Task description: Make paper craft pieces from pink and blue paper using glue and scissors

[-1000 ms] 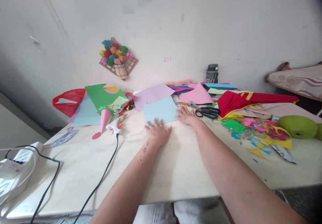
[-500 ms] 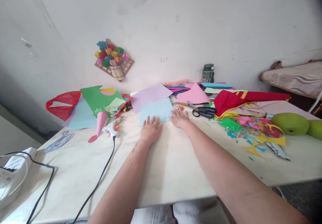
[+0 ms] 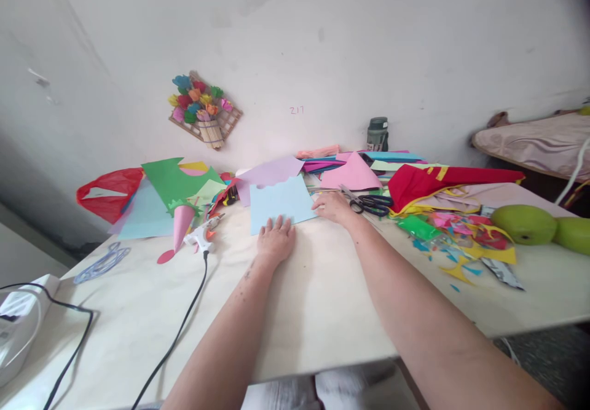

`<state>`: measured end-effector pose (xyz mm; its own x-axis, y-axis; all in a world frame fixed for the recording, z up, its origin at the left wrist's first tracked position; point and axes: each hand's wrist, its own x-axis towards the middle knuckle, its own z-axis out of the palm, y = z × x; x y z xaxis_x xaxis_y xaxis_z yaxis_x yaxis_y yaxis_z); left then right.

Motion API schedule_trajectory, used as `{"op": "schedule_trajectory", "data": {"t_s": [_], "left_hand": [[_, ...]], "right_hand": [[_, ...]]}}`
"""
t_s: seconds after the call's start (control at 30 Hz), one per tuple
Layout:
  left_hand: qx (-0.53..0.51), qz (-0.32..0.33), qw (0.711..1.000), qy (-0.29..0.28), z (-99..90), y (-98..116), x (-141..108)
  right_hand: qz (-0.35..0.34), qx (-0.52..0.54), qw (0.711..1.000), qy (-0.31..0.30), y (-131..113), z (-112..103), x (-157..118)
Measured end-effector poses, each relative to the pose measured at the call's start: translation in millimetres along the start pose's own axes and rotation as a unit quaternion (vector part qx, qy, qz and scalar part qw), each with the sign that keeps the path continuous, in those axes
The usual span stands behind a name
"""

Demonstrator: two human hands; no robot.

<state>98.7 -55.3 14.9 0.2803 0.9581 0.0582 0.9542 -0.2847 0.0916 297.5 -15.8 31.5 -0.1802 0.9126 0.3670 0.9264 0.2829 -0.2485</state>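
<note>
A light blue sheet of paper [image 3: 282, 203] lies in front of me, its far edge irregularly cut and overlapping a lilac sheet [image 3: 276, 170]. My left hand [image 3: 276, 240] rests on the near edge of the blue sheet, fingers spread and pointing away from me. At the sheet's right edge is my right hand [image 3: 332, 207], its fingers bent and close to the paper's corner; whether they pinch it is too small to tell. Black-handled scissors [image 3: 371, 204] lie just right of that hand.
On the left are a white glue gun [image 3: 201, 238] with a black cord, a pink cone [image 3: 183, 222] and a green sheet [image 3: 173, 182]. To the right lie red cloth [image 3: 415, 184], paper scraps [image 3: 461, 268] and green fruit [image 3: 524, 224]. A bottle [image 3: 377, 134] stands behind.
My right hand's spread fingers have drawn together and bent at the blue sheet's edge. The irregular far edge of the sheet now shows more plainly. The view has shifted slightly.
</note>
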Motion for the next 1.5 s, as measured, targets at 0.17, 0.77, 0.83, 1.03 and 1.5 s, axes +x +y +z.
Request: {"op": "schedule_trajectory", "data": {"t_s": [0.17, 0.77, 0.83, 1.03, 1.5], "left_hand": [[0.005, 0.001, 1.0, 0.029, 2.6, -1, 0], [-0.104, 0.028, 0.986, 0.126, -2.4, 11, 29], [-0.111, 0.039, 0.984, 0.131, -1.8, 10, 31], [-0.112, 0.035, 0.983, 0.144, 1.7, 9, 33], [-0.233, 0.029, 0.966, 0.109, 3.4, 0, 45]], "right_hand": [[-0.038, -0.031, 0.998, -0.038, -4, -1, -3], [-0.084, -0.019, 0.995, -0.054, -3, -1, -4], [-0.079, -0.017, 0.995, -0.051, -2, 0, -4], [-0.086, -0.023, 0.996, -0.028, -8, 6, -3], [-0.031, 0.035, 0.999, -0.023, -10, 18, -1]]}}
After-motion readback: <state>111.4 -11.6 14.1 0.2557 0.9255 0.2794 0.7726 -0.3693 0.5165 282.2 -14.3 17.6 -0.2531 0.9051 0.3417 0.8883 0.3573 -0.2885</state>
